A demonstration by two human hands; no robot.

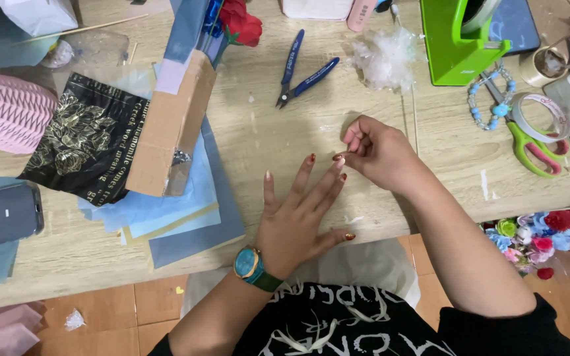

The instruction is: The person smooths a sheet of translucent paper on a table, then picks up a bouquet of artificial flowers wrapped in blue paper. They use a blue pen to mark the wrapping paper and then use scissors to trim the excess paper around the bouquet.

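Note:
My left hand [298,214] lies flat on the wooden table [278,142], fingers spread, nails painted dark red; a teal watch sits on its wrist. My right hand [377,153] is just to the right, fingers curled and pinched at the tip of the left hand's middle finger. Whether something tiny is between those fingers I cannot tell. Blue-handled pliers [303,71] lie beyond both hands. A tuft of clear crumpled film [384,59] lies behind the right hand.
A cardboard box [169,125], blue paper sheets [186,211] and a black gold-patterned sheet [90,142] lie left. A green tape dispenser [456,43], blue bead string [489,99], tape roll [542,115] and green scissors [529,148] lie right. Pink pleated paper [4,112], a phone [1,214], a red rose [242,25].

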